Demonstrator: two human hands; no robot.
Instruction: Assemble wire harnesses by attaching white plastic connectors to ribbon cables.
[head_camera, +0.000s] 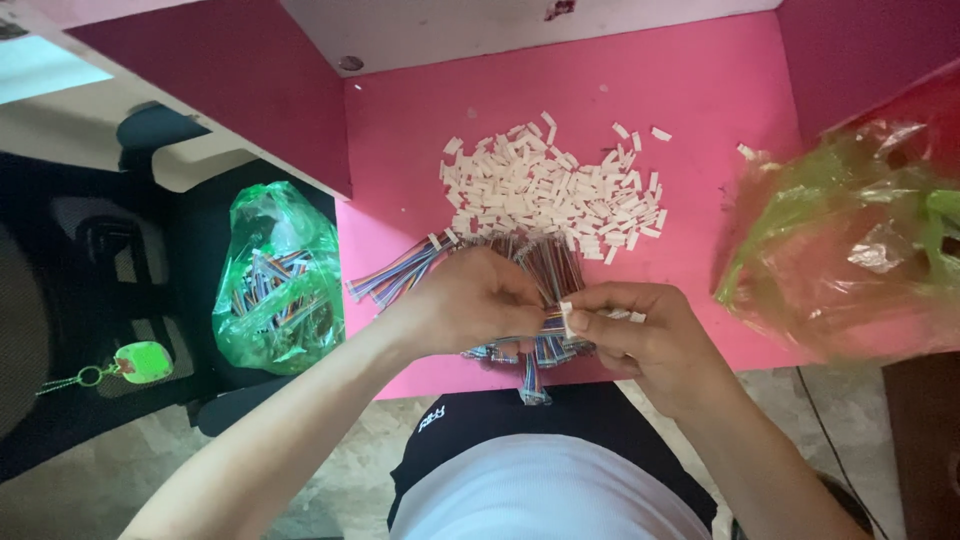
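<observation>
My left hand (478, 298) pinches a short multicoloured ribbon wire (551, 322) near the front edge of the pink table (690, 90). Facing it, my right hand (632, 328) grips a small white plastic connector (567, 318) at that wire's end, with more white pieces tucked in its fingers. Under and behind both hands lies a bundle of the same coloured wires (400, 272), fanned out to the left. Just beyond it sits a heap of several loose white connectors (548, 188).
A green plastic bag with coloured wires (278, 280) rests on a black chair at the left. A crumpled green-tinted clear bag (850, 240) lies at the table's right edge. A green key tag (143, 362) lies on the chair.
</observation>
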